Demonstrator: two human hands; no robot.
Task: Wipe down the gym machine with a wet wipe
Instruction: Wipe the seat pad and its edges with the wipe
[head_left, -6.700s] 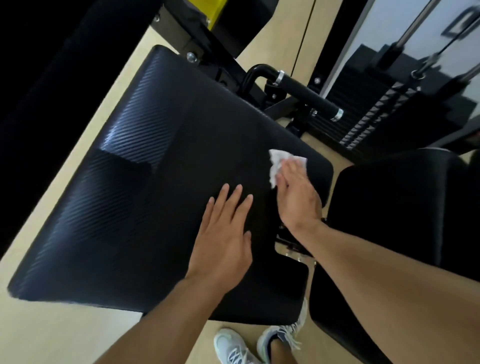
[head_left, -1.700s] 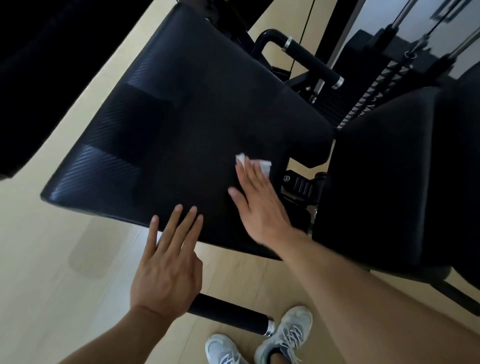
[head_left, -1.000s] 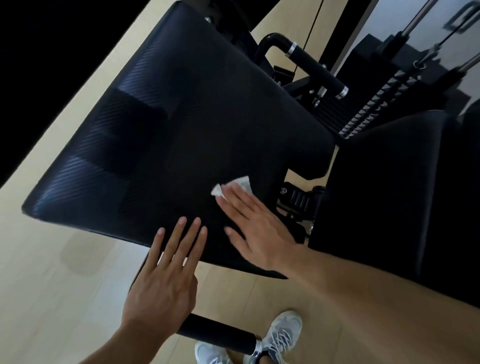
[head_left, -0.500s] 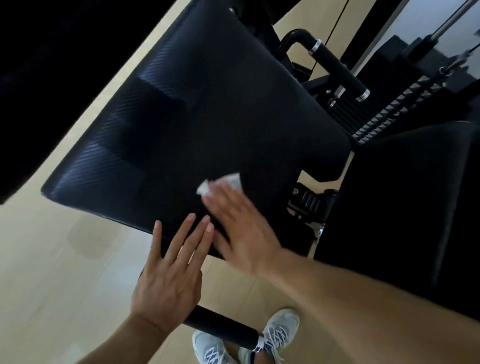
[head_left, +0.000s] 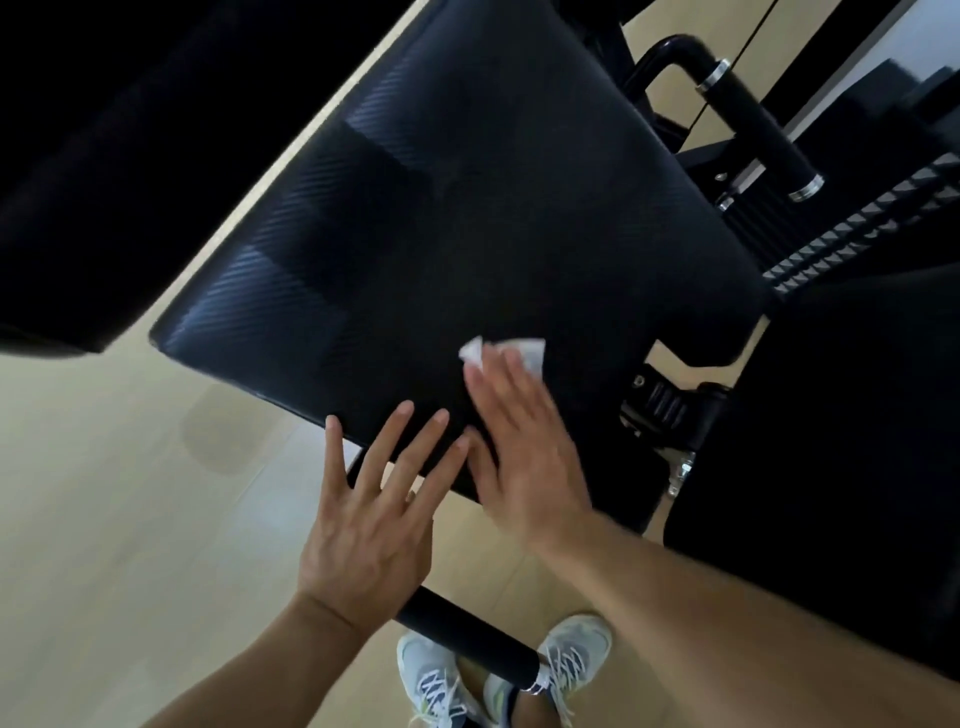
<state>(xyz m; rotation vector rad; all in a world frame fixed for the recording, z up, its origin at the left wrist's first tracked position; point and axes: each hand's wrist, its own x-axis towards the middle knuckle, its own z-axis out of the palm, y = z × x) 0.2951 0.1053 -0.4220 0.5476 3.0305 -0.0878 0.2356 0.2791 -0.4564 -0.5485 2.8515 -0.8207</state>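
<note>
Right hand (head_left: 524, 457) is pressing the wet wipe (head_left: 511, 352) flat onto the seat pad (head_left: 467, 218); no pinch, the fingers are lying straight over it, and only the wipe's white far edge is showing past the fingertips. The hand is motion-blurred, so exact finger placement is hard to read. The wipe is sitting on the pad's near right area, close to the near edge and near the dark gap where the adjuster knob (head_left: 657, 405) is mounted.

Left hand (head_left: 371, 514) is spreading wide with fingers straight, holding nothing, fingertips reaching the pad's near edge just beside the right hand. Whether it is bearing on the pad or hovering cannot be told.

Further out: a black roller bar (head_left: 467, 636) is running below the pad over the person's shoes (head_left: 576, 654), a padded handle (head_left: 753, 124) is standing at the far right, the weight stack (head_left: 852, 223) beyond it, and a second dark pad (head_left: 831, 441) to the right.

Step in hand, by judgement: wiping the pad's near right portion. The far and left textured areas are looking like the remaining ground. Next move is likely calling for flat, even pressure so the wipe is not bunching or slipping out, then carrying strokes across toward the left edge.
</note>
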